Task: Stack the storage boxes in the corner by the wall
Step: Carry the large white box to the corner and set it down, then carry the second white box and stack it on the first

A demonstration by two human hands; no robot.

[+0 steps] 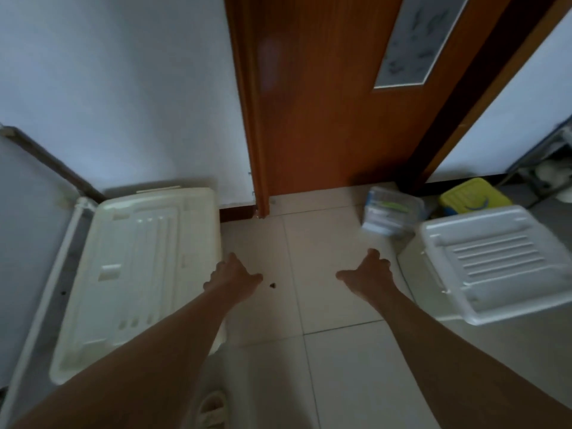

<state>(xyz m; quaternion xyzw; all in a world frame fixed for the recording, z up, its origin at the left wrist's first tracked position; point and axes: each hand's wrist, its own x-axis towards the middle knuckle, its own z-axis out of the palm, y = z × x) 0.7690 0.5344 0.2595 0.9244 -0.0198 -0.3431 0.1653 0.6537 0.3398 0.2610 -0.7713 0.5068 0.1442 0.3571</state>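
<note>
A large cream storage box (136,274) with a ribbed lid stands on the floor at the left, against the white wall in the corner. A white lidded storage box (492,261) sits on the floor at the right. Behind it lie a small clear box (390,212) with bluish contents and a yellow-lidded box (473,196). My left hand (232,277) hovers just right of the cream box, fingers apart, holding nothing. My right hand (368,274) reaches out over the tiles left of the white box, also empty with fingers spread.
A brown wooden door (325,103) and its frame stand straight ahead. A white pipe (40,298) runs along the left beside a grey panel. A metal rack (544,168) stands at the far right. A small dark speck (272,285) lies on the pale floor tiles.
</note>
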